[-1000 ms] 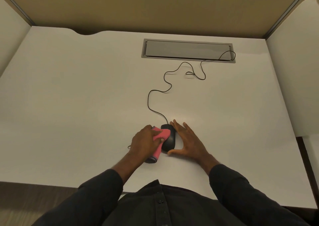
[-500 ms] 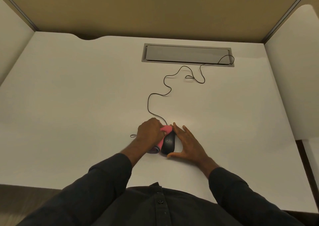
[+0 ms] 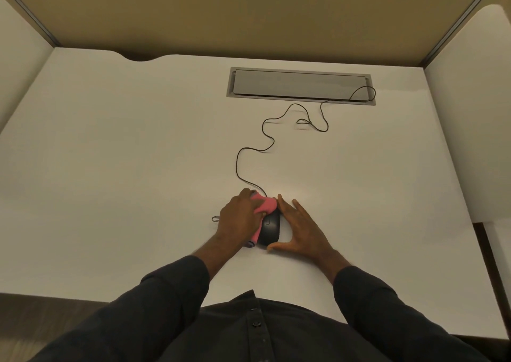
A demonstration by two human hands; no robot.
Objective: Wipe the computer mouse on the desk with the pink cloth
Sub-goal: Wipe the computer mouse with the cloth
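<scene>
Head view: a black computer mouse [image 3: 270, 230] lies on the white tabletop [image 3: 110, 154], near the front edge and slightly right of centre. The left hand [image 3: 240, 218] presses a pink cloth [image 3: 264, 209] against the far end and left side of the mouse, fingers curled over the fabric. The cloth covers the mouse's far end and runs down its left flank to the tabletop. The right hand [image 3: 300, 230] lies flat and spread, with nothing held; its thumb touches the mouse's near right edge and its index finger lies along the right side. A thin black cable [image 3: 250, 148] runs from the mouse's far end in loose curves to a grey cable hatch [image 3: 301, 85] at the far side. Beige partition walls [image 3: 249, 16] enclose the tabletop.
</scene>
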